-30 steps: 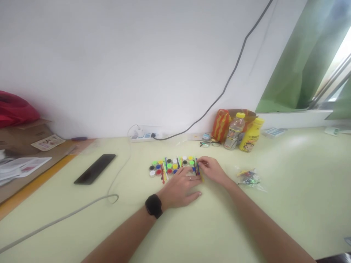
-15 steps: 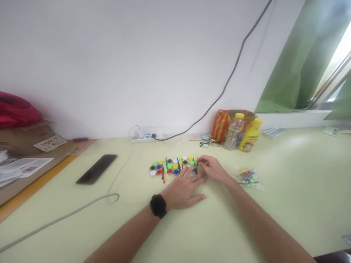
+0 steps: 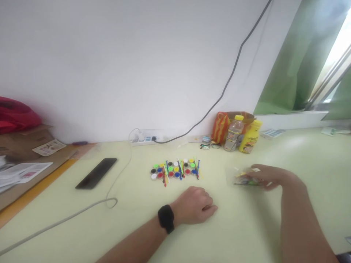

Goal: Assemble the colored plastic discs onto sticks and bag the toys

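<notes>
My left hand (image 3: 194, 205) rests on the table with its fingers curled in, and nothing shows in it; a black watch (image 3: 166, 218) is on that wrist. Just beyond it are rows of small round pots (image 3: 176, 169) in several colours, with thin coloured plastic sticks (image 3: 180, 168) lying in bunches between them. Over to the right, my right hand (image 3: 267, 177), a little blurred, has its fingers closed on a clear plastic bag (image 3: 231, 176) with small coloured pieces inside. The hand covers the bag's right part.
A black phone (image 3: 96, 173) and a pale cable (image 3: 71, 212) lie at left. Along the wall are a power strip (image 3: 146, 140), glasses (image 3: 210, 146), a clear bottle (image 3: 234, 133), a yellow bottle (image 3: 250, 137) and a red-yellow bag (image 3: 220, 128). A cardboard box (image 3: 23, 143) stands far left.
My right hand has left the sticks and moved right to the plastic bag, which has shifted slightly left. My left hand has drawn back from the pots toward me and curled its fingers.
</notes>
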`<state>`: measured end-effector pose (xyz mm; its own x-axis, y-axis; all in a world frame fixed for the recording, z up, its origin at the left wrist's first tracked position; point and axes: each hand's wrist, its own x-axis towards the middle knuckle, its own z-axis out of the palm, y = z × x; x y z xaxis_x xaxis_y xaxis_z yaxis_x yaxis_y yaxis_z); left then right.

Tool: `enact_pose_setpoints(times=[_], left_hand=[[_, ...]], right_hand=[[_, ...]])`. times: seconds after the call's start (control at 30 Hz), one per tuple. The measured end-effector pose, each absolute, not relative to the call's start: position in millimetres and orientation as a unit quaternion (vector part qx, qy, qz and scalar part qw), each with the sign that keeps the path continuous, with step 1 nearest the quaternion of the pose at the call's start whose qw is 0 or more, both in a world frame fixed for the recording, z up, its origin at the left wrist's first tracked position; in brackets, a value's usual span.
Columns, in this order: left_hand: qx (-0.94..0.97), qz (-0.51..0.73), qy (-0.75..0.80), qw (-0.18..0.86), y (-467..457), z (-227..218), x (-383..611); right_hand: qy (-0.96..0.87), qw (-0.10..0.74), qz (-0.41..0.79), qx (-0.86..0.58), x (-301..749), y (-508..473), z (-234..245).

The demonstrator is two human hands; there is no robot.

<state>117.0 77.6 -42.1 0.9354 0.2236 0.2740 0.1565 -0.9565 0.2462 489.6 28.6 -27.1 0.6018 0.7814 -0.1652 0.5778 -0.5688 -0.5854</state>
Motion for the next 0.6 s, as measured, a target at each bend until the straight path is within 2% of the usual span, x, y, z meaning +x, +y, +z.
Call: enact_pose_setpoints(times=[0.03,0.1,0.33,0.47,0.6], left_hand=[[0.977,0.153,0.096,0.114,78,-42,116],[0.976,0.155,0.095,0.12,78,-41,115],[0.973,0.16,0.115,0.125,77,-41,112],[0.972,0.158,0.117,0.128,77,-41,112],[0.972,0.159,0.118,0.13,77,-42,112]], right_hand=[[-0.379,0.224,0.302,-0.846,483,31,-27],[-0.401,0.238,0.353,-0.811,469,41,-25],[-0.426,0.36,0.193,-0.808,464,62,-23],[-0.418,0.35,0.111,-0.831,465,64,-18],[-0.469,0.364,-0.028,-0.804,459,69,-8]])
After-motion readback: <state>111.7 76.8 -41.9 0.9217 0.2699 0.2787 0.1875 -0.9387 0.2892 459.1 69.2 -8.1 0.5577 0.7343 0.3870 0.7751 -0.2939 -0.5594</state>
